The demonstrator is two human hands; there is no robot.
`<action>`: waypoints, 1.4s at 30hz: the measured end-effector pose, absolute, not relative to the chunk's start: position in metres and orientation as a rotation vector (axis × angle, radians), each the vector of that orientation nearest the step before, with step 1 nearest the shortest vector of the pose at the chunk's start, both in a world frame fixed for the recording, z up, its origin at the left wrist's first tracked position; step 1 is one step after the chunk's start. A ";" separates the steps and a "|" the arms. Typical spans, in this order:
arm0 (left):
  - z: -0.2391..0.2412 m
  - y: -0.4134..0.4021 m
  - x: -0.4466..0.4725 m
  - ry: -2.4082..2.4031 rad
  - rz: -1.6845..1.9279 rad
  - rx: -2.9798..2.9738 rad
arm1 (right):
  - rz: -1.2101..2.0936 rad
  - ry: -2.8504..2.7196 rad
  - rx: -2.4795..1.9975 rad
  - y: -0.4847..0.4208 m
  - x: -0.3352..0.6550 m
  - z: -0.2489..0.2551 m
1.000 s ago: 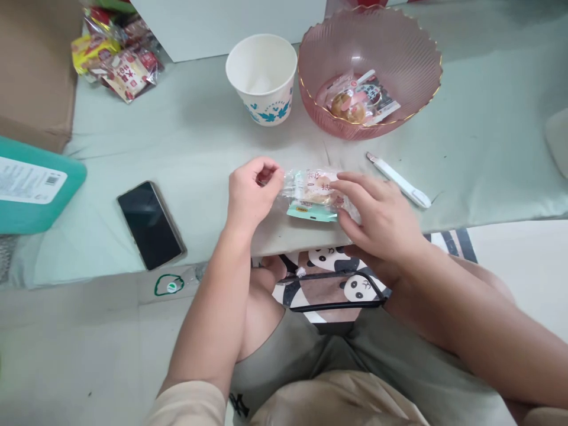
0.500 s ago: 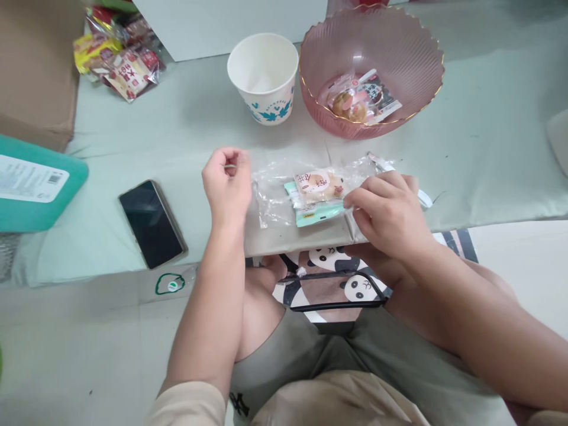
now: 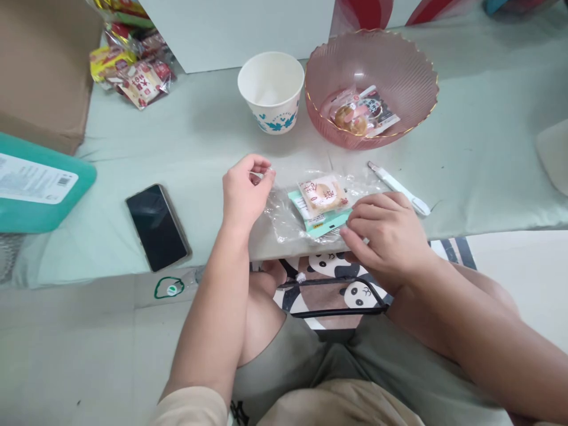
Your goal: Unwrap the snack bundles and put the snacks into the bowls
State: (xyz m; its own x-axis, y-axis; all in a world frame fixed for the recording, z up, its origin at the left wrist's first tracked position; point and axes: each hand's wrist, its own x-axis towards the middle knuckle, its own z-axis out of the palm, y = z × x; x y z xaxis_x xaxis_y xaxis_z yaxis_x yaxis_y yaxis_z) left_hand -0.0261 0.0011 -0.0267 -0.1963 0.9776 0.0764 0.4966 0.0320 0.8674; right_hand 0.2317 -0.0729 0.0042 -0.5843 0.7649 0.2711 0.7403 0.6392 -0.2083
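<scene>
A pale green cloth-covered bench [image 3: 465, 171] carries everything, with a brown cardboard box [image 3: 42, 65] and a teal plastic case [image 3: 39, 195] at its left. Farther back stand a ribbed pink plastic bowl [image 3: 399, 59] holding one wrapped pastry, and a white paper cup with blue leaf print [image 3: 271, 92]. A black smartphone [image 3: 158, 226] lies left of the hands, and a slim white pen-like tool [image 3: 398, 188] to their right. At the near edge lies a clear plastic wrapper with a small round pastry [image 3: 317, 201] (its long axis runs left to right). It sits between the hands: the left hand [image 3: 243, 192] pinches the wrapper's left end, fingers closed on the film, while the right hand [image 3: 390, 236] pinches the lower right edge, closer to the pastry itself.
</scene>
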 end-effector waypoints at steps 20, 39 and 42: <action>-0.029 0.005 -0.036 2.017 1.132 1.237 | 0.272 -2.306 -2.390 -0.072 0.231 0.015; -0.023 -0.014 -0.025 1.877 0.809 1.965 | 0.169 -2.627 -1.298 -0.053 0.189 -0.008; -0.029 -0.013 -0.036 1.940 0.809 1.872 | 0.232 -2.618 -1.287 -0.050 0.189 -0.010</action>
